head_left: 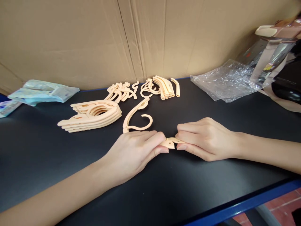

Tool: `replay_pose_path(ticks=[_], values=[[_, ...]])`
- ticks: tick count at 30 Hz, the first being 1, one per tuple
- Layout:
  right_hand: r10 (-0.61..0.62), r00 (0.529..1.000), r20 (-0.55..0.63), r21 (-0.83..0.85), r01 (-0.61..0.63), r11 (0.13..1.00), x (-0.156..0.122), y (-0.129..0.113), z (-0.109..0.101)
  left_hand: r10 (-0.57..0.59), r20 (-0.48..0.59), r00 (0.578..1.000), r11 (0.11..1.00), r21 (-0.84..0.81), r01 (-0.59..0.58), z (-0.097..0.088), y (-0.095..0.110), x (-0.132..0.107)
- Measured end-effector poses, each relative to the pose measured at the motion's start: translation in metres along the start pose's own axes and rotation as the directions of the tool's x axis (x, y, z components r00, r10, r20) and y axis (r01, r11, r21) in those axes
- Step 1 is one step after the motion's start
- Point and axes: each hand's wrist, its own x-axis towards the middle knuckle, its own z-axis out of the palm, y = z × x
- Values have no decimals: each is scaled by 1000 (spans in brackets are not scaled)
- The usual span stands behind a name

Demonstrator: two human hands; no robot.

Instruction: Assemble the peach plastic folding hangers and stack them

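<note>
Low over the black table, my left hand (141, 149) is closed around a cream plastic folding-hanger piece (168, 143), whose end with a small hole shows past my thumb. My right hand (204, 139) pinches a second slim cream hanger piece (176, 140). The two ends meet or overlap between my hands; whether they are joined I cannot tell. Just beyond my left hand a curved hanger arm (131, 114) and a hook (147, 124) stick up, their lower ends hidden by that hand. Most of both held pieces is covered by my fingers.
A stack of folded hangers (94, 116) lies at left. Behind are loose hooks (122, 91) and a bundle of arm pieces (164, 88). A blue packet (43, 91) lies far left; a clear plastic bag (228, 81) and a strapped bottle (277, 47) are at right, before a cardboard wall (94, 40).
</note>
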Motion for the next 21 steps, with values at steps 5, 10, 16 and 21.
replay_pose_path(ticks=[5, 10, 16, 21], values=[[-15, 999, -48, -25, 14, 1000, 1, 0, 0, -14, 2, 1000, 1000, -12, 14, -1, -1, -1], [-31, 998, -59, -45, 29, 999, 1, 0, 0, -3, 11, 1000, 1000, -5, 3, -2, 1, 0], [-38, 997, -68, -66, 34, 997, 1, -1, -1, 28, 15, 1000, 1000, 12, -28, -3, 3, 1], [-55, 996, -74, -101, 47, 994, 2, -2, -1, 42, 42, 998, 999, -32, -41, -4, 2, 1]])
